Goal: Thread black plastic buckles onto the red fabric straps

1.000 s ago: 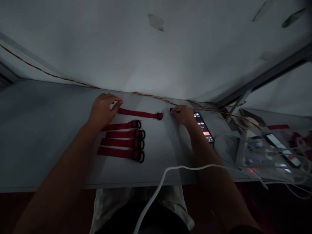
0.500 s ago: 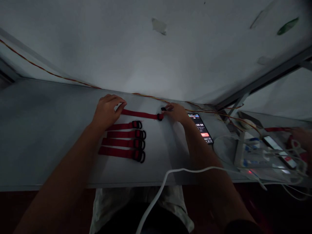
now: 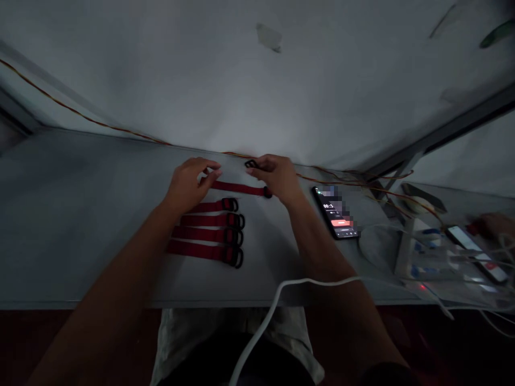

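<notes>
My right hand (image 3: pixel 277 174) pinches a small black slide buckle (image 3: pixel 251 164) between thumb and fingers, above the far part of the table. A red webbing strap (image 3: pixel 239 187) lies below, with a black buckle (image 3: pixel 267 192) at its right end, partly behind my right hand. My left hand (image 3: pixel 193 181) is over the strap's left end and hides it. Its thumb and fingertips are slightly apart, and nothing shows between them. Nearer to me, several red straps (image 3: pixel 203 234) lie in a stacked row, black buckles (image 3: pixel 232 236) at their right ends.
A lit phone (image 3: pixel 336 214) lies right of my right forearm. Farther right are a second phone (image 3: pixel 477 252), a power strip with cables (image 3: pixel 418 246) and another person's hand (image 3: pixel 499 224). A white cable (image 3: pixel 281 287) crosses in front of me. Twisted wires (image 3: pixel 96 124) run along the wall.
My right hand has moved left and away from the strap's end, carrying the black slide buckle. My left hand has shifted slightly right. The view has turned a little.
</notes>
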